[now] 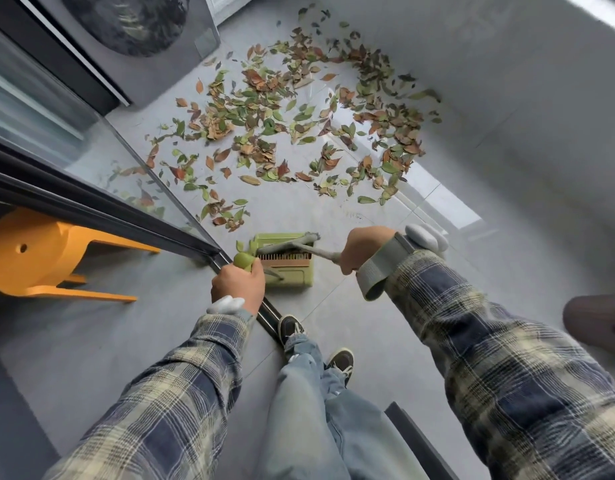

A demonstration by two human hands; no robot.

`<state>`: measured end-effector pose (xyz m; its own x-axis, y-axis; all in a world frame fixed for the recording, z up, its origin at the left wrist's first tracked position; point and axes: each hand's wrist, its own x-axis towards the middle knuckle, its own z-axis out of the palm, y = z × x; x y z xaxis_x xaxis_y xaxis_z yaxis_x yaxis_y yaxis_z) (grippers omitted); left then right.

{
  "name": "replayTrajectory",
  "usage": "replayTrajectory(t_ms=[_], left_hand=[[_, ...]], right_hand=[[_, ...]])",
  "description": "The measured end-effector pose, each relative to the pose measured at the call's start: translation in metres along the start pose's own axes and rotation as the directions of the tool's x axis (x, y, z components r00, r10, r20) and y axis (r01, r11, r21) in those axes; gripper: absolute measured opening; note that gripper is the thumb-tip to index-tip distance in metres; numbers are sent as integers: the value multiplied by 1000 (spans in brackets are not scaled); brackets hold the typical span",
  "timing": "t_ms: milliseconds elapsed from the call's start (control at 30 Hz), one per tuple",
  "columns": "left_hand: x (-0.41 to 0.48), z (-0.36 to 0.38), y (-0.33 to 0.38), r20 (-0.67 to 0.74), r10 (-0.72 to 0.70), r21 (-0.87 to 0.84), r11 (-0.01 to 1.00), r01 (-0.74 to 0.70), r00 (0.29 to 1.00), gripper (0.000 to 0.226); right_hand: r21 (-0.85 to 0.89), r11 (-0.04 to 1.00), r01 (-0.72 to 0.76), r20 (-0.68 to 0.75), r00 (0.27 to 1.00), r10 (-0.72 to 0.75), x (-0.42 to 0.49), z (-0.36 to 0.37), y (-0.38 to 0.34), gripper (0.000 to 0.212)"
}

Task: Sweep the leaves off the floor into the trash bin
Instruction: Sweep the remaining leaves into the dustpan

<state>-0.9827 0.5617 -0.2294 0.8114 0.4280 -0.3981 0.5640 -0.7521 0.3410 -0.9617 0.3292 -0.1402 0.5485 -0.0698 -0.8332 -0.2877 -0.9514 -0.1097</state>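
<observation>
Green, brown and orange leaves [285, 116] lie scattered over the grey tiled floor ahead of me. A green dustpan [292, 275] stands on the floor just in front of my feet. My left hand [238, 284] grips the green top of its handle [243, 260]. My right hand [363, 249] grips the grey broom handle [319, 251], and the broom head [285, 247] lies across the dustpan's comb teeth. No trash bin is in view.
A glass sliding door and its dark floor track [132, 216] run along my left. An orange stool [39, 254] stands behind the glass. A dark-fronted machine [132, 29] sits at the far left, and a white wall [506, 81] bounds the right. A dark object [597, 320] sits at the right edge.
</observation>
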Motion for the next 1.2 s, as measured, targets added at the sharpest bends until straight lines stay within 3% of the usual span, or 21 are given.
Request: replayTrajectory(t_ms=[167, 333, 467, 533, 733, 967, 1200], left_hand=[[-19, -2, -2, 21, 25, -12, 1000, -24, 999, 48], [-34, -22, 30, 46, 113, 35, 993, -115, 992, 47], [-34, -39, 56, 52, 150, 65, 986, -153, 987, 44], [-32, -46, 66, 49, 167, 52, 984, -170, 985, 43], [-10, -46, 91, 42, 306, 63, 949, -308, 951, 45], [42, -43, 119, 152, 410, 142, 891, -430, 899, 48], [112, -39, 141, 237, 414, 199, 865, -461, 879, 46]], right_hand=[[149, 986, -76, 44, 997, 70, -56, -34, 23, 15], [294, 952, -82, -7, 996, 88, -110, -61, 45, 31], [383, 921, -76, -54, 993, 104, -136, -82, 61, 16], [444, 893, -72, -87, 989, 123, -145, -90, 69, 20], [733, 678, -48, -142, 965, 222, -129, -93, 77, 18], [902, 429, -44, -124, 926, 356, -86, -103, 46, 6], [979, 202, -38, -49, 911, 409, -22, -130, -3, 31]])
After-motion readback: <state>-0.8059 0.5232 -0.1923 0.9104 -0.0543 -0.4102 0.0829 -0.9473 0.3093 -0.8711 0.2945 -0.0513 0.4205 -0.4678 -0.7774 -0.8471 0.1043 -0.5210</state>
